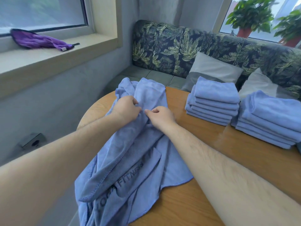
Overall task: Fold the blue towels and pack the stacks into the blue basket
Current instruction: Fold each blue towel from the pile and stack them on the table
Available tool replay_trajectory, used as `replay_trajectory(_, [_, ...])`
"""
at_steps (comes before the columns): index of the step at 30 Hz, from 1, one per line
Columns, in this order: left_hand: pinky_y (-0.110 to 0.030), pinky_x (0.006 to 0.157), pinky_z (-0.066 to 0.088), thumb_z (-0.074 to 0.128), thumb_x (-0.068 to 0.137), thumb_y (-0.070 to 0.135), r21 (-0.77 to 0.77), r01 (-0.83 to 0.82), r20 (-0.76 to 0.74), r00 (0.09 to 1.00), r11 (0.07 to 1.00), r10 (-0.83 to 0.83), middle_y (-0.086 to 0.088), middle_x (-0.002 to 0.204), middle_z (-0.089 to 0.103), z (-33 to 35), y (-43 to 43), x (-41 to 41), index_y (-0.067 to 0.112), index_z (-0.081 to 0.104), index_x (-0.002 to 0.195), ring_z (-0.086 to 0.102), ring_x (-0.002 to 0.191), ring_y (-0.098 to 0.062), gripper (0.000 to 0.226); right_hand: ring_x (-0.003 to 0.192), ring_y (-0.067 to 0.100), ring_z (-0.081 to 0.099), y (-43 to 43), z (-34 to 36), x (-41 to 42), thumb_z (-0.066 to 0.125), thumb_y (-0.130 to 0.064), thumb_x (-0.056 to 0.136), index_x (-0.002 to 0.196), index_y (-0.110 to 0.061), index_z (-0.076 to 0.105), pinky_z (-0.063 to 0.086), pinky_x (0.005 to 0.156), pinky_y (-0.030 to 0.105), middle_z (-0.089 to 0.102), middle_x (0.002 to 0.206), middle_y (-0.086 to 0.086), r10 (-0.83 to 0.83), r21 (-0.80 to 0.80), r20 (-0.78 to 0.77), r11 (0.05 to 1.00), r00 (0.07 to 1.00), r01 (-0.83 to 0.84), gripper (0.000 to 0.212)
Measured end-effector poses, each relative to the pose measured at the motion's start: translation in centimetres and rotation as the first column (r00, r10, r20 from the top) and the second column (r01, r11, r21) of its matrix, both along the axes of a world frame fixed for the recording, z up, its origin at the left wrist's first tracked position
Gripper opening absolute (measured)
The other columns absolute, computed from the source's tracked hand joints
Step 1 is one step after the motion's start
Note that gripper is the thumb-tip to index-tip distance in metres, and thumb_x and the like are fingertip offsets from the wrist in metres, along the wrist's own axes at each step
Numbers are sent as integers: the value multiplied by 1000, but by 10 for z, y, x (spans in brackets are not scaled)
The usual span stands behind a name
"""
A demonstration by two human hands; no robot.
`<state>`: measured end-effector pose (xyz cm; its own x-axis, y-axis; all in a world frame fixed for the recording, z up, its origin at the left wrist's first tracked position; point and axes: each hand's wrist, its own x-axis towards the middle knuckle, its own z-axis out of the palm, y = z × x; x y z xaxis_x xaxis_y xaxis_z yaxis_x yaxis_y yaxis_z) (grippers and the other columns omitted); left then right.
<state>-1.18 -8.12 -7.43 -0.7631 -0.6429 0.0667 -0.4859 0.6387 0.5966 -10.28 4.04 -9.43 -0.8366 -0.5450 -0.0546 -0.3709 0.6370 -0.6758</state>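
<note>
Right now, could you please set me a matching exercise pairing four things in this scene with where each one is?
Things:
1 unfolded towel
2 folded stacks
3 purple cloth
4 potted plants

Places:
a on the left windowsill
b gripped by the left hand and right hand
c behind the sofa
d on the right side of the table

Pairs: 1-b, 2-d, 3-a, 4-c
</note>
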Motion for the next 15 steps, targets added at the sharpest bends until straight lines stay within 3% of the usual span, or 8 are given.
replay_trajectory(2, [-30, 69, 47, 66, 89, 21, 40, 27, -54, 998, 999, -25, -12, 76, 62, 3, 9, 0, 16, 55, 83, 49, 73, -19, 13, 69, 22, 54, 2, 2, 1, 63, -39, 87, 58, -22, 48, 45, 71, 36, 53, 59, -5, -17, -177, 129, 983, 991, 40, 37])
replay_trajectory(3, [-19, 67, 44, 67, 88, 22, 39, 42, -78, 996, 998, -39, -12, 77, 61, 6, 14, 0, 18, 55, 85, 48, 73, -17, 13, 65, 22, 47, 4, 4, 2, 62, -32, 87, 62, -23, 48, 41, 66, 35, 49, 61, 0, -19, -232, 159, 971, 987, 56, 29])
replay_trajectory(5, [-11, 59, 36, 68, 88, 26, 2, 65, -125, 990, 998, -64, -4, 75, 54, 13, 27, 1, 20, 54, 85, 43, 70, -15, 16, 63, 19, 38, 9, 11, 5, 56, -23, 87, 66, -21, 44, 32, 62, 33, 41, 63, 3, -13, -342, 226, 935, 974, 92, 24])
replay_trajectory(7, [-10, 59, 36, 69, 89, 27, 2, 87, -167, 982, 996, -86, 3, 79, 62, 21, 43, 3, 17, 60, 88, 53, 73, -14, 13, 56, 16, 44, 19, 19, 6, 55, -26, 92, 64, -18, 46, 36, 58, 23, 44, 59, 3, 15, -466, 336, 871, 942, 153, 31])
replay_trajectory(9, [-14, 64, 41, 69, 90, 27, 19, 136, -189, 973, 991, -130, 7, 83, 67, 25, 63, 6, 18, 65, 96, 60, 78, -10, 12, 47, 11, 49, 37, 28, 9, 60, -39, 96, 66, -14, 56, 38, 46, 13, 52, 57, 2, 32, -502, 394, 845, 918, 186, 40])
replay_trajectory(13, [-8, 56, 41, 69, 88, 28, 215, 218, -294, 944, 952, -150, 19, 70, 70, 27, 100, 15, 25, 71, 86, 61, 65, 7, 4, 68, 14, 56, 83, 42, 15, 67, -30, 96, 79, -13, 65, 44, 60, 24, 65, 78, 4, 1, -536, 382, 815, 924, 221, 24])
replay_trajectory(15, [-15, 61, 46, 63, 89, 21, 248, 200, -341, 934, 948, -108, 15, 76, 72, 28, 114, 16, 24, 72, 86, 63, 67, 2, 10, 74, 10, 59, 111, 46, 15, 68, -27, 96, 95, -12, 68, 46, 63, 19, 69, 87, 0, -45, -550, 353, 798, 934, 247, 15])
